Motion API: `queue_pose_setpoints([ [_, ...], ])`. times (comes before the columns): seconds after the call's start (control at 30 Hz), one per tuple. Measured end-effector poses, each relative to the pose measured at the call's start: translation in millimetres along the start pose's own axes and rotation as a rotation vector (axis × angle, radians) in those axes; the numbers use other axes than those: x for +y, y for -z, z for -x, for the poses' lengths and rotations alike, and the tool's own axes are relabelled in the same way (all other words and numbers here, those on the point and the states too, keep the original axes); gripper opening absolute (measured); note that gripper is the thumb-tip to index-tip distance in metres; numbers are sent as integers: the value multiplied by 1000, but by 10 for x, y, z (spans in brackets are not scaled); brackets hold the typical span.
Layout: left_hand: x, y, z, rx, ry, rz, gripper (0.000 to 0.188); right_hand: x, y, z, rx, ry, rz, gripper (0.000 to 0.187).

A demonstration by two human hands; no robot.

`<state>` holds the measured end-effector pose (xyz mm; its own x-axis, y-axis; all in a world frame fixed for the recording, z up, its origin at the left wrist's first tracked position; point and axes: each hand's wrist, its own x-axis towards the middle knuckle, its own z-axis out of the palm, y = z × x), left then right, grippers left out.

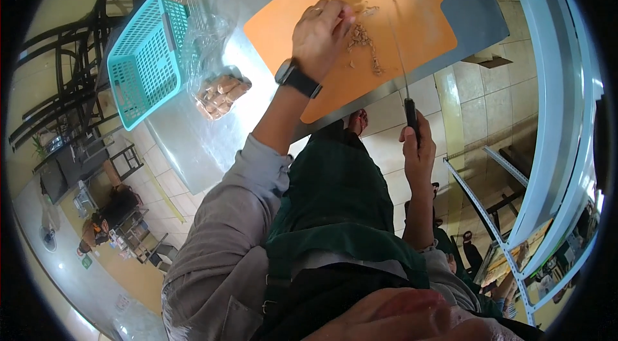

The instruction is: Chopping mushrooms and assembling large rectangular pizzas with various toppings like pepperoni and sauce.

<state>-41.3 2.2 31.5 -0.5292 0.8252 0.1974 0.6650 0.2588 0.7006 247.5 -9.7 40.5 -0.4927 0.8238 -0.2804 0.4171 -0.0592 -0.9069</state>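
Note:
An orange cutting board (421, 38) lies at the table's front edge. Small chopped brown bits (362, 39) are scattered across its middle. Over the board, beside these bits, my left hand (324, 35) has its fingers curled and pressed together; whatever is in them is hidden. My right hand (420, 148) is wrapped round the black handle of a knife (410, 111). Its long thin blade points away from me, above the board's right part, to the right of the bits and apart from them.
Left of the board, a clear plastic bag (222, 93) of brown finger-shaped pieces rests on the metal table (193, 161). A turquoise plastic basket (143, 61) stands at the table's left edge. Metal shelving (496, 225) rises on the right. Dark stacked furniture (64, 57) fills the far left.

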Motion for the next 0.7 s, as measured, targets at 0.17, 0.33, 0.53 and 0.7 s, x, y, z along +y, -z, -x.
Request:
queue_pose_setpoints([
  [0.17, -37, -65, -47, 54, -145, -110, 21, 20, -66, 11, 8, 35, 32, 39],
  [0.33, 39, -407, -307, -83, -131, -277, 15, 33, 18, 64, 28, -58, -13, 38],
  [0.53, 152, -280, -301, -30, -135, -227, 11, 49, 77, 116, 17, -96, -48, 39],
  [0.7, 144, 284, 254, 80, 64, 144, 10, -48, 26, 197, -134, -162, -89, 48],
])
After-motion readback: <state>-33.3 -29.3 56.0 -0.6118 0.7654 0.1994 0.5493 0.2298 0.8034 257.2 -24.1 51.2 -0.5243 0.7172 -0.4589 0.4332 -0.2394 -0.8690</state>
